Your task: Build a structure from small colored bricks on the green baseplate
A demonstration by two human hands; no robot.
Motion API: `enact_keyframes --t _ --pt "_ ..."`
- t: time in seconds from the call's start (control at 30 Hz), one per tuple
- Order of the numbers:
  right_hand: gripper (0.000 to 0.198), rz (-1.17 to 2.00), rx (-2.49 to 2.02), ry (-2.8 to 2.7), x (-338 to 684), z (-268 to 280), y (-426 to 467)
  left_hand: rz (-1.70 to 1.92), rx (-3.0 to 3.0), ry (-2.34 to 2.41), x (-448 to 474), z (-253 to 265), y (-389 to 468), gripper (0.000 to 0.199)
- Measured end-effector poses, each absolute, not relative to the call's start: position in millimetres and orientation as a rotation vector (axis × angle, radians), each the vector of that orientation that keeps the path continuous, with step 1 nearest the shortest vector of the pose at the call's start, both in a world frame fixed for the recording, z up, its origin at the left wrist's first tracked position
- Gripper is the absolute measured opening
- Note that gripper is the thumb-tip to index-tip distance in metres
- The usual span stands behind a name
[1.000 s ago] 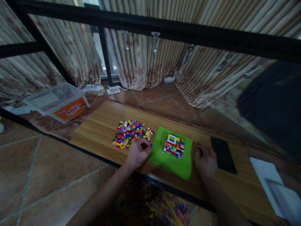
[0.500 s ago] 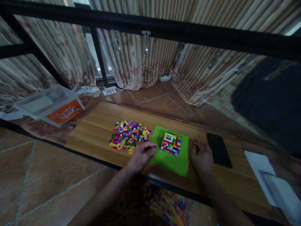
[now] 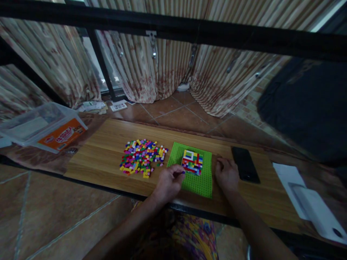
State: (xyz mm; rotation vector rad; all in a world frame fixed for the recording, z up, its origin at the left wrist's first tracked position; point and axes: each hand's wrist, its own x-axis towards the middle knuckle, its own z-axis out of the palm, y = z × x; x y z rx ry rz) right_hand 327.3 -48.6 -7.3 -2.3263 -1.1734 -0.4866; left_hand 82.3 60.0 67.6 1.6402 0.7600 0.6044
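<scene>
My left hand (image 3: 169,182) pinches a small dark purple-blue toy brick (image 3: 183,173) between thumb and fingertips. It is over the near left part of a green studded baseplate (image 3: 193,186). Just beyond those fingertips, a low block structure (image 3: 193,162) in red, white, yellow and blue bricks stands on the baseplate. My right hand (image 3: 227,175) rests on the wooden board, right of the baseplate, its fingers curled in and nothing visible in them. Left of the baseplate lies a pile of loose coloured bricks (image 3: 143,155).
A black phone (image 3: 245,164) lies right of my right hand, with white papers (image 3: 291,180) farther right. On the left stands a clear plastic box (image 3: 46,122) with an orange label. The wooden board (image 3: 94,159) carries the bricks; striped curtains (image 3: 168,72) hang behind a dark rail.
My left hand has moved right with the brick, closer to the structure's near left corner. My right hand stays beside the baseplate. The camera view has shifted, sliding most things leftward.
</scene>
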Motion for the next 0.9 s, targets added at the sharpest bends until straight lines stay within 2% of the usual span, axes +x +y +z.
enact_keyframes --t 0.33,0.9 --pt "0.028 -0.473 -2.325 -1.135 324.9 -5.7 -47.7 0.621 1.74 0.818 90.2 60.9 59.4 0.022" --pt "0.026 -0.481 -2.3 -1.147 324.9 -5.5 -47.3 0.712 1.632 0.994 112.9 48.5 49.1 0.021"
